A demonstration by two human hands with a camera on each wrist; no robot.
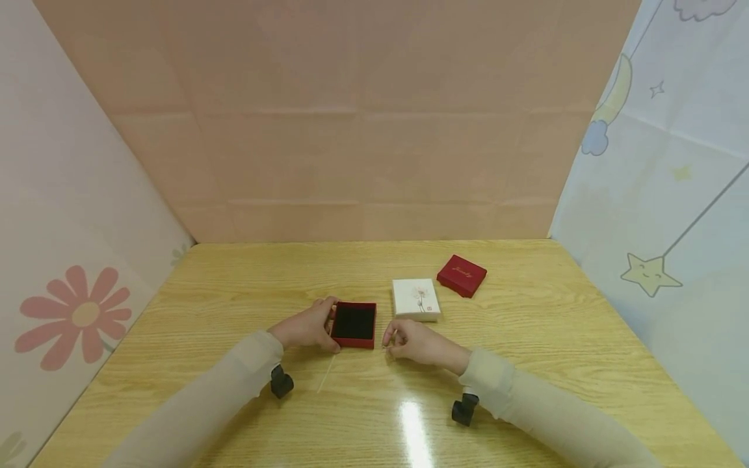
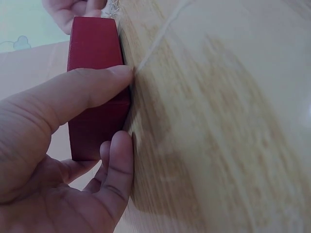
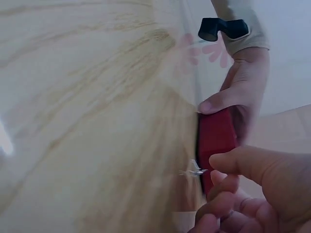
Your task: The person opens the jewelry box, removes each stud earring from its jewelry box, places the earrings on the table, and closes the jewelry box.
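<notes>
A: What did the left hand [image 1: 304, 327] hold?
B: It clamped the open red box [image 1: 354, 342] at its left side, flat on the table [image 1: 246, 279].
A: And the right hand [image 1: 414, 341]?
B: Beside the box, thumb and finger pinched a small silvery piece [image 3: 196, 170]; the white box [image 1: 417, 299] stood just beyond.

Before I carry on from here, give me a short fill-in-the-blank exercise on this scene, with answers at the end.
1. The left hand grips an open box whose outer walls are ____ in colour.
2. The box's lining is ____ in colour.
3. A small silvery piece shows at the fingers of the ____ hand.
4. The white box has a printed ____ on top.

Missing words: red; black; right; flower.
</notes>
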